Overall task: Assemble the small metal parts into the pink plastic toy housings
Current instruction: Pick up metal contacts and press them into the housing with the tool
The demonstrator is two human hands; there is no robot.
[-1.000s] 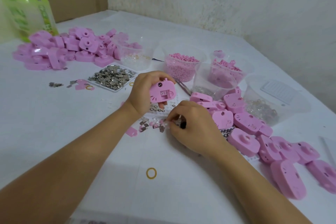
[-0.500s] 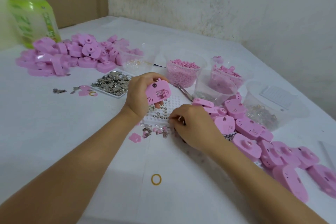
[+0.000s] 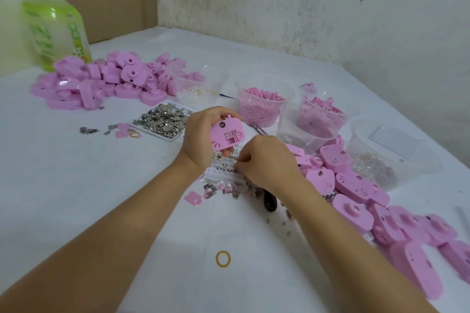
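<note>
The left hand (image 3: 201, 140) grips a pink housing (image 3: 227, 137), open side up, above the white parts tray (image 3: 212, 173) mid-table (image 3: 76, 185). Just beside it, the right hand (image 3: 269, 162) curls its fingertips over the tray's metal rings (image 3: 225, 165); whether it pinches one cannot be told.

I cannot tell what the curled fingers of my right hand (image 3: 267, 160) pinch; it is too small. My wrist hides part of a dark tool (image 3: 270, 203). The green bottle (image 3: 54, 33) is blurry. The pink housings (image 3: 417, 269) at the right edge are blurry and cut off.

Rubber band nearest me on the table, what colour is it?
Yellow rubber band, clearest in the head view.
</note>
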